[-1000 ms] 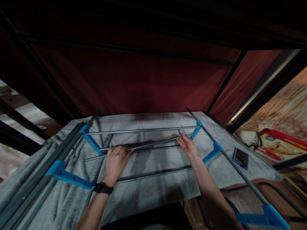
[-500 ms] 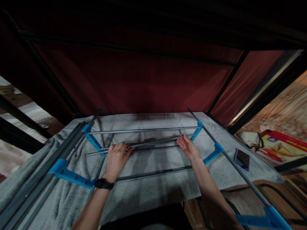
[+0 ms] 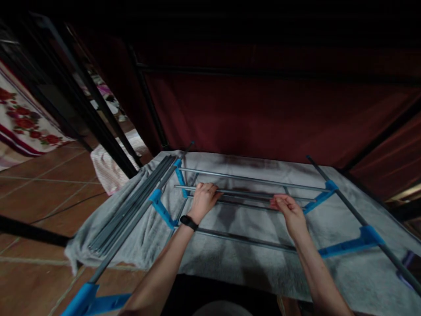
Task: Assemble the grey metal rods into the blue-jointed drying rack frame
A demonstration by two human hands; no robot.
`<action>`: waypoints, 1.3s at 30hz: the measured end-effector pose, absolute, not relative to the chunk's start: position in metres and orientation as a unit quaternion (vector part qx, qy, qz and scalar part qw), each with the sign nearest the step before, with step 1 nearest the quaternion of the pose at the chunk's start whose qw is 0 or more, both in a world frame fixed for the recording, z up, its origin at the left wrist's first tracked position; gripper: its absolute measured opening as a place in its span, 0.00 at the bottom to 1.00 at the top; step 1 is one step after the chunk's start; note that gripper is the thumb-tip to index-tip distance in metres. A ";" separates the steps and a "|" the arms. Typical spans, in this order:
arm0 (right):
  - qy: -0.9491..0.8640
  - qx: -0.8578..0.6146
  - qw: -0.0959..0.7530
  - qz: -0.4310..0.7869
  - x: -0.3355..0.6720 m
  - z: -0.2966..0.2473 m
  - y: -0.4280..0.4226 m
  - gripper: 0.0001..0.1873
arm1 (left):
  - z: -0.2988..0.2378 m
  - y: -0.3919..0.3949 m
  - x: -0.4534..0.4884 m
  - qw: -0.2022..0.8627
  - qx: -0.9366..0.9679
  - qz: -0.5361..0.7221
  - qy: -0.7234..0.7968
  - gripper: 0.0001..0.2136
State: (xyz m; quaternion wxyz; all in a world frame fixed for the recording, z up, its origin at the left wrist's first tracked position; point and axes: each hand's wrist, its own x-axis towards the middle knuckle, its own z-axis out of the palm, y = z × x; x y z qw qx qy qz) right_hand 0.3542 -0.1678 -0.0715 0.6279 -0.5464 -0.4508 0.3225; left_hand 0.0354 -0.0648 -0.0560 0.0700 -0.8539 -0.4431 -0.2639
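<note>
Grey metal tubes and blue plastic brackets form a rack frame lying on a grey blanket. My left hand (image 3: 204,201), with a black band on the wrist, is closed over a loose grey tube (image 3: 243,192) in the middle of the frame. Its left end sits beside the far left blue bracket (image 3: 180,176). Farther along the same tube, my right hand (image 3: 290,211) has its fingers pinched together on it, near the far right blue bracket (image 3: 318,202). A crossbar (image 3: 256,179) runs behind both hands, and another crossbar (image 3: 243,239) lies in front of them.
A bundle of loose grey tubes (image 3: 131,210) rests on the blanket (image 3: 226,267) at left. Black posts (image 3: 95,118) and a dark red cloth (image 3: 263,118) stand around the bed-like surface. Tiled floor (image 3: 36,281) shows at left. A purple-edged object (image 3: 408,261) lies at right.
The view has turned left. The loose tube's left end has shifted nearer the far left bracket. My right hand's fingers, spread before, are now pinched; my left hand stays closed on the tube.
</note>
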 end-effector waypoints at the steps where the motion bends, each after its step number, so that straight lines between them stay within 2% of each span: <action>1: -0.482 -0.560 0.616 0.272 0.353 -0.069 -0.166 0.17 | -0.055 -0.064 0.035 0.067 -0.854 -0.261 -0.445 0.14; 6: -0.671 -0.560 0.484 0.040 0.347 -0.067 -0.156 0.15 | -0.054 -0.060 0.036 0.053 -0.859 -0.255 -0.440 0.14; 12: -0.757 -0.555 0.333 -0.093 0.337 -0.082 -0.137 0.21 | -0.054 -0.055 0.036 0.046 -0.866 -0.250 -0.430 0.14; 17: -0.776 -0.563 0.254 -0.130 0.345 -0.083 -0.123 0.19 | -0.057 -0.054 0.036 0.038 -0.864 -0.250 -0.434 0.14; 29: -0.789 -0.552 0.245 -0.113 0.354 -0.085 -0.118 0.17 | -0.058 -0.054 0.035 0.046 -0.866 -0.245 -0.435 0.10; 39: -0.792 -0.548 0.243 -0.118 0.353 -0.086 -0.118 0.17 | -0.064 -0.057 0.027 0.041 -0.860 -0.244 -0.446 0.11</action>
